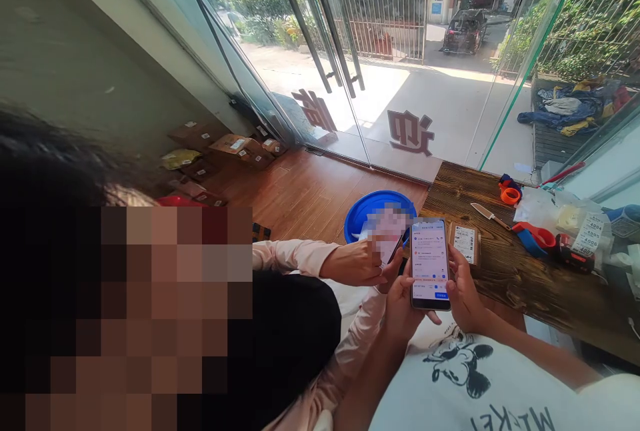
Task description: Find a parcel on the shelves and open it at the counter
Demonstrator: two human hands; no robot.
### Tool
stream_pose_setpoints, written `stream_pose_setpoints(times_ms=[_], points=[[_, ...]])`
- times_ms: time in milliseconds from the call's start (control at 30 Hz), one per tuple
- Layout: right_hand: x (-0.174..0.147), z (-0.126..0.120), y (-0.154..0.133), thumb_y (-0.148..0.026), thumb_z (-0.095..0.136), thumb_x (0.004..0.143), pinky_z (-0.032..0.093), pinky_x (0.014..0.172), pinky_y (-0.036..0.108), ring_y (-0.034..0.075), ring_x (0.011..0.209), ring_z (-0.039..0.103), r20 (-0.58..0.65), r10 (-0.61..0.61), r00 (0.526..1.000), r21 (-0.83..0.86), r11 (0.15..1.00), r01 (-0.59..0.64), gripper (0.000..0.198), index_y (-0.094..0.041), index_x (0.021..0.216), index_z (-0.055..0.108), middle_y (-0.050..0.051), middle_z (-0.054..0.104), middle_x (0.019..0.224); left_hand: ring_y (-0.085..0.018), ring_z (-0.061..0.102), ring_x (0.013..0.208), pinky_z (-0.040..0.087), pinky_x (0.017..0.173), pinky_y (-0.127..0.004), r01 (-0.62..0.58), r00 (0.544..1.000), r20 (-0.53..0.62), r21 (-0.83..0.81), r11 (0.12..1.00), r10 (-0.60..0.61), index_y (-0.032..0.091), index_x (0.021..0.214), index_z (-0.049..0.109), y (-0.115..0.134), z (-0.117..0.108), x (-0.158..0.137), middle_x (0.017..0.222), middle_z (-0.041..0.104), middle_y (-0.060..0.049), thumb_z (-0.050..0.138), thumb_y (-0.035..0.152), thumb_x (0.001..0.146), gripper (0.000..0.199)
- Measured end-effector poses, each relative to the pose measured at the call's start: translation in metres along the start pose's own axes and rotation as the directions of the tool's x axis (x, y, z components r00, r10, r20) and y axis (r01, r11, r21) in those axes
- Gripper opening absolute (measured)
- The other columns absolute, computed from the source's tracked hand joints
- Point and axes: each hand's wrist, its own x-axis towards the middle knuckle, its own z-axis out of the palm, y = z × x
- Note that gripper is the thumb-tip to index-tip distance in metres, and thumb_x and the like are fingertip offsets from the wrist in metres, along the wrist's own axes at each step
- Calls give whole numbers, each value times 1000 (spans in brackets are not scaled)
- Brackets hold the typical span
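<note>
Clasping the phone [429, 258] between them by its long edges, the left grip [403, 296] and right grip [464, 286] are closed on it; it is probably light, stiff, slick and fragile, best held there. Its text is too small to read; right of the grips, a paper slip [591, 234] shows 4004 and 4006.

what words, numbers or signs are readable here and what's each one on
"MICKE", partly cut off: white shirt
"4004": label strip
"4006": same strip
"4007": same strip
"迎", apparently: glass door; its other characters are cut off or unclear
Too small or blurred: wearer's phone, co-worker's phone, parcel label, carton labels, blue outdoor sign
</note>
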Motion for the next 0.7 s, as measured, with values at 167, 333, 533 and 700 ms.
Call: stream_pose_setpoints(times_ms=[167,333,533,700], points=[[1,0,-2,-64,35,104,44,116,62,35,141,51,4,-6,1000,36,999,6,71,-27,162,20,17,45,158,-31,73,102,61,57,-33,-2,1000,-10,1,1000,2,32,160,36,0,1,0,120,74,-12,45,24,86,75],[1,0,-2,-67,33,103,43,116,62,35,141,50,9,16,1000,17,1000,-16,74,-25,162,20,18,44,158,-32,73,103,59,54,-28,1,1000,-22,-9,1000,-1,31,157,41,0,0,-1,119,74,-12,48,25,86,71],[0,1,-2,-67,36,102,44,116,63,36,141,50,-10,4,1000,20,1000,-3,73,-27,161,21,17,42,160,-30,73,103,60,54,-29,5,1000,-13,-9,1000,-5,32,153,46,0,0,-2,122,74,-11,48,26,86,67],[0,1,-4,-69,36,101,45,115,63,37,140,52,0,17,1000,32,999,-17,75,-26,161,22,18,44,159,-32,72,106,62,56,-32,2,1000,-19,-16,1000,-2,32,153,46,1,1,-2,131,71,-12,49,26,86,67]])
